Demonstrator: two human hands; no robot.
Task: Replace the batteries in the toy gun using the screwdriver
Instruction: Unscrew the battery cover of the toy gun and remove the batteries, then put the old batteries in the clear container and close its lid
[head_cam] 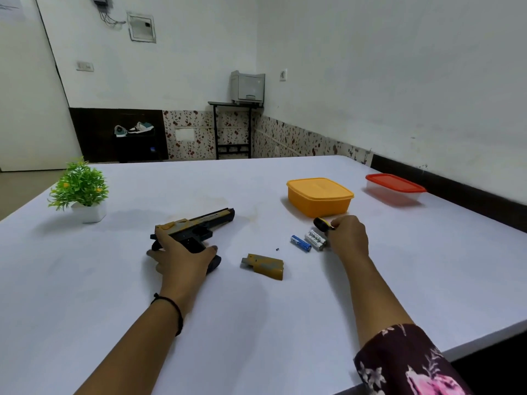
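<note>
A black and tan toy gun [199,223] lies on its side on the white table [256,323], barrel pointing right and away. My left hand [182,260] rests over its grip and holds it down. The tan battery cover [263,266] lies loose to the right of the gun, with a tiny dark screw [277,249] beyond it. A blue battery [300,243] and white batteries [315,239] lie side by side further right. My right hand [348,238] is closed around the black and yellow screwdriver [322,223], right beside the batteries.
A closed orange box [319,196] stands just behind my right hand. A clear box with a red lid [395,188] sits at the far right near the table edge. A small potted plant [81,189] stands at the far left.
</note>
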